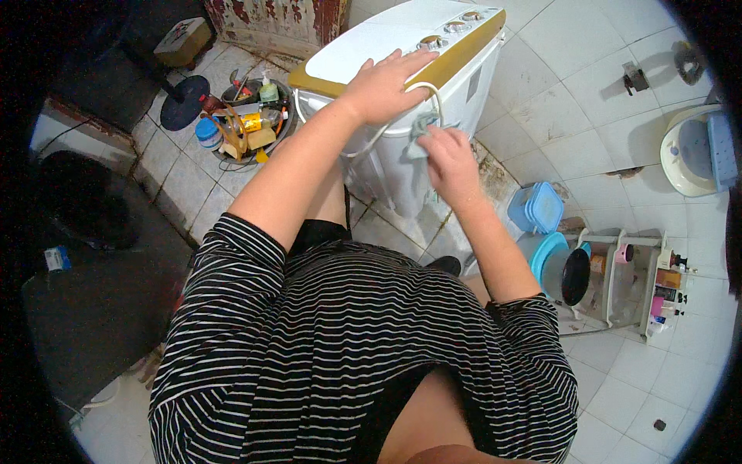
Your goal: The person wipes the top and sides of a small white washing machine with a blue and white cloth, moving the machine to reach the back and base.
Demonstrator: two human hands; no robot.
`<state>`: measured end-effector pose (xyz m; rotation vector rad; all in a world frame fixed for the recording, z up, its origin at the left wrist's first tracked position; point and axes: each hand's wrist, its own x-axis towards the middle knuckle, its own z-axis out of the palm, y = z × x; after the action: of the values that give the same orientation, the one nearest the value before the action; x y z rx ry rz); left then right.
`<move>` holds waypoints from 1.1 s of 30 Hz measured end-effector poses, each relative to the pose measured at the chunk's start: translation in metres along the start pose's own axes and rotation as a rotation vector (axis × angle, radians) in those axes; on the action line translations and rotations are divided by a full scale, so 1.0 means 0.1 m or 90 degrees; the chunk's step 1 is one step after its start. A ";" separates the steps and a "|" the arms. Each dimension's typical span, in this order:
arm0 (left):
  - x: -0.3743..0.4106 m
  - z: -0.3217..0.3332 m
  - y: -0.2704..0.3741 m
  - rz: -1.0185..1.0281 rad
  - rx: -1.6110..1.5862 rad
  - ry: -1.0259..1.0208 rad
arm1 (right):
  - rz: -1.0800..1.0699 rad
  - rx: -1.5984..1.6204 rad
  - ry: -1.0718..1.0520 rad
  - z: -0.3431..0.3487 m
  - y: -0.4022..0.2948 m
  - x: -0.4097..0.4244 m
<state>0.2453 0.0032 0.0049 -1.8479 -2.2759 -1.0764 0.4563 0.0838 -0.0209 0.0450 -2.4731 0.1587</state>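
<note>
A white washing machine (371, 40) with a gold-coloured rim and several knobs stands before me. My left hand (385, 87) lies spread and flat on its top near the edge, holding nothing that I can see. A pale cable or hose (377, 139) loops by that hand and down the machine's side. My right hand (449, 153) is closed on a grey-green cloth (418, 136), which touches the side of the machine just below the rim. The fingertips are partly hidden by the cloth.
A round tub (284, 127) holding bottles, a jar and brushes stands on the floor at left. Blue plastic containers (536, 207) and a white shelf rack (614, 284) with toiletries are at right. A basin (687, 153) hangs on the tiled wall. A black round base (184, 103) stands left.
</note>
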 end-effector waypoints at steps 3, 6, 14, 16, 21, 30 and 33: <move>-0.01 0.02 0.02 -0.005 0.017 -0.010 | -0.035 0.026 -0.024 0.15 -0.26 0.14; 0.01 -0.02 0.01 -0.010 0.000 -0.015 | -0.040 0.056 -0.079 0.30 -0.39 0.29; 0.03 -0.12 -0.26 -0.028 -0.111 -0.032 | 0.182 0.030 0.080 0.27 0.12 -0.04; 0.06 -0.20 -0.31 -0.021 -0.125 -0.022 | 0.445 0.180 0.112 0.06 0.26 -0.15; 0.06 -0.34 -0.22 -0.031 -0.150 -0.028 | 0.670 0.551 0.360 -0.03 0.69 0.04; 0.07 -0.38 -0.11 -0.043 -0.170 -0.073 | 0.414 0.386 0.299 0.70 1.47 1.13; 0.10 -0.40 -0.17 -0.073 -0.206 -0.072 | 0.446 0.323 0.343 0.92 2.16 1.22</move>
<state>0.2116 -0.0101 0.0311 -1.9509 -2.4161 -1.4698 0.2885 0.2872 -0.0400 -0.5755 -1.7643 0.9553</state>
